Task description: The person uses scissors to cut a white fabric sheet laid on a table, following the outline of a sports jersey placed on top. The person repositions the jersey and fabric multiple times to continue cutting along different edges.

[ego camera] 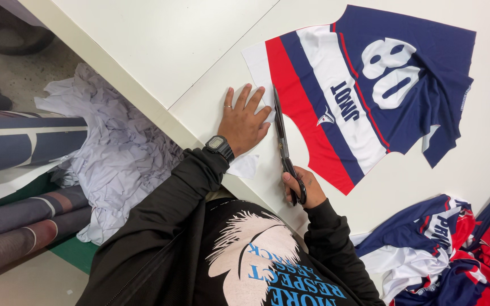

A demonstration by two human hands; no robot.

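**A:** So what are the hands doing here?

**B:** Right hand [297, 187] is gripping the scissors [283, 144], fingers clenched through the handle loops, blades pointing away from the body. Looks like they're slicing along the white edge of the printed panel [364, 90].

**A:** And the other one?

**B:** Left hand [244, 122] is lying flat, fingers spread and holding nothing, just pressing down the white margin right beside the blades. I'm guessing that's keeping the sheet from sliding while the blades are biting.

**A:** Where's the panel sitting?

**B:** Flat on the table [160, 51], stretching out past the fingertips and off to the right of the scissors. Navy, white and red stripes.

**A:** Anything else around?

**B:** A pile [443, 243] of similar pieces is sitting off to the right of the right wrist. Crumpled white scraps [114, 153] are lying on the floor past the left elbow, with rolls [24, 215] beside them.
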